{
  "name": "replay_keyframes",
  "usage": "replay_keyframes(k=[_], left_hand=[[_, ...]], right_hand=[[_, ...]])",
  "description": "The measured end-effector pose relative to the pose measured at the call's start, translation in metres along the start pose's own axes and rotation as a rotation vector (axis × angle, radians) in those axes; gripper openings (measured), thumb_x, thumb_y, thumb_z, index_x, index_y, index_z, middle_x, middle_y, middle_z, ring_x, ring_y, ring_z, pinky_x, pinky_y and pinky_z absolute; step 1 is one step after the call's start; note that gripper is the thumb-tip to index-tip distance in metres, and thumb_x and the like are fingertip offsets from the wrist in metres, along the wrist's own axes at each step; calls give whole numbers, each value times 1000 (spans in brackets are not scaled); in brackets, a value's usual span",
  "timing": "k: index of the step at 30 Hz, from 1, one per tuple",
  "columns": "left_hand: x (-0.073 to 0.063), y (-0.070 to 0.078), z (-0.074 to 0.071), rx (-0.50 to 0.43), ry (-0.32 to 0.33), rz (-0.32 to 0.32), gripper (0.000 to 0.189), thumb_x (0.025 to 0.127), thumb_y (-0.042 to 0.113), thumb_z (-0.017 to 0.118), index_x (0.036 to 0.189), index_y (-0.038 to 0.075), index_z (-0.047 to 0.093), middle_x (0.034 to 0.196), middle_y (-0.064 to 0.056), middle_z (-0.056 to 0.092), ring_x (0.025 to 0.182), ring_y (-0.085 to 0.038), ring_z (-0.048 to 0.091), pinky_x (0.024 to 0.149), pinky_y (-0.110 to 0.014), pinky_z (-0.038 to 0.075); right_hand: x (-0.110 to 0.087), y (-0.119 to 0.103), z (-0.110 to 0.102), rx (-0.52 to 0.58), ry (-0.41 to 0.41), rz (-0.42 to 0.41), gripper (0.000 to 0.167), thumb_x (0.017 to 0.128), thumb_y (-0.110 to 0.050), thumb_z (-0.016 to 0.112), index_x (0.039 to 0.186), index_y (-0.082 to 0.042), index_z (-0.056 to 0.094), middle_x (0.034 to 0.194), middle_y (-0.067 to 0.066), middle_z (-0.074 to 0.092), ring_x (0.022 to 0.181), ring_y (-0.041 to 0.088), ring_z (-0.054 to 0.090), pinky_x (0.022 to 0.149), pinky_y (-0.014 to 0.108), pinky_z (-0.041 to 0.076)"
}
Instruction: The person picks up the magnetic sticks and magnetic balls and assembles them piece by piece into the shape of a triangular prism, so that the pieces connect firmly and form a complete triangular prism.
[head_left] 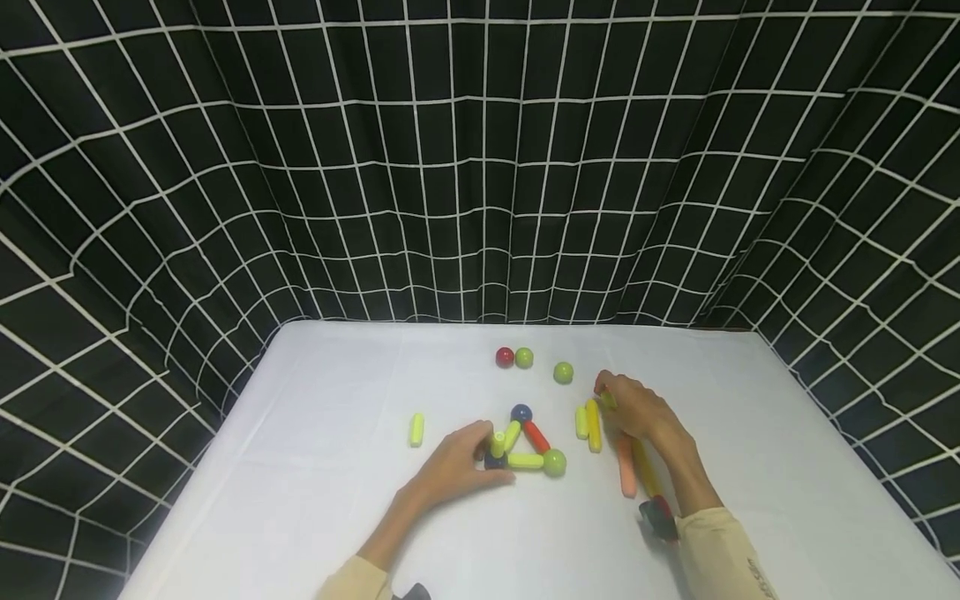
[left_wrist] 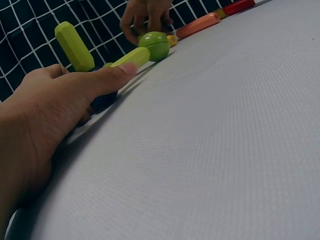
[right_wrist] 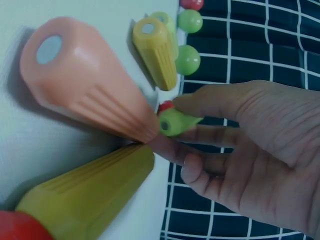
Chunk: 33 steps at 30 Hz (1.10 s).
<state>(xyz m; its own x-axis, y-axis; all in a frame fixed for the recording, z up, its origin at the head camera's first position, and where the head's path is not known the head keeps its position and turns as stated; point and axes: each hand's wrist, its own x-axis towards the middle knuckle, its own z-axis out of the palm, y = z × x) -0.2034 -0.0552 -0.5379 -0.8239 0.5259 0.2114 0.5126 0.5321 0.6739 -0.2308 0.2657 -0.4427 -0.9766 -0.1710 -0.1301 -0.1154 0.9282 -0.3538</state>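
L hand [head_left: 459, 463] gripped ball-and-rod frame [head_left: 527, 461], lower ctr; R hand [head_left: 637, 407] pinched green piece [right_wrist: 172, 123], right of ctr. Prob. mid-assembly; next move likely called for bringing piece to frame.

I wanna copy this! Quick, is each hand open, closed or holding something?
Left hand: curved around the dark blue ball; whether it grips can't be told.
Right hand: closed, holding a green stick.

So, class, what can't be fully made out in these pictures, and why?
Head view: green stick, mostly covered by the right hand; sleeve print, too small.
Left wrist view: dark blue ball, partly behind the left hand.
Right wrist view: red piece, cut off at the corner.
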Motion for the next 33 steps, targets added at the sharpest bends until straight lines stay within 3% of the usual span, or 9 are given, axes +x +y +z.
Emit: replay_keyframes(k=[6,9,15,19,25,33], left_hand=[[0,0,-1,4,2,-8,42,84,58,81,94,29,52,82,12,51,74,-1,45,68,-17,44],[0,1,-2,9,6,-3,42,84,58,81,93,29,52,82,12,51,74,-1,45,68,-17,45],[-1,1,0,5,14,6,42,84,58,81,94,29,52,83,13,52,75,-1,46,69,-17,45],[-1,2,2,6,24,24,40,88,59,77,95,29,53,84,13,52,75,-2,46,69,-18,45],[0,1,1,24,35,46,33,94,56,71,96,28,54,82,13,50,73,0,44,67,-17,43],[1,-3,-1,32,37,74,32,94,52,73,95,27,53,81,12,49,72,0,42,65,-15,41]], right_hand=[[-3,-9,-12,149,57,-108,44,96,-6,71,135,-4,51,117,20,66,88,26,62,80,43,57],[-6,-12,-17,234,59,-194,42,95,-3,70,134,-3,55,122,22,66,88,23,64,78,38,57],[-10,-24,-24,336,-11,-320,33,91,4,67,122,-8,67,132,20,67,99,26,72,91,46,61],[-13,-30,-26,383,-107,-370,30,90,4,69,117,-10,67,128,22,68,98,23,74,88,37,62],[-15,-37,-21,384,-271,-469,21,91,-2,74,109,-10,69,115,18,71,93,20,73,82,30,61],[-13,-48,-11,275,-357,-548,19,89,-6,77,105,-14,72,104,-2,76,97,14,70,89,34,59]])
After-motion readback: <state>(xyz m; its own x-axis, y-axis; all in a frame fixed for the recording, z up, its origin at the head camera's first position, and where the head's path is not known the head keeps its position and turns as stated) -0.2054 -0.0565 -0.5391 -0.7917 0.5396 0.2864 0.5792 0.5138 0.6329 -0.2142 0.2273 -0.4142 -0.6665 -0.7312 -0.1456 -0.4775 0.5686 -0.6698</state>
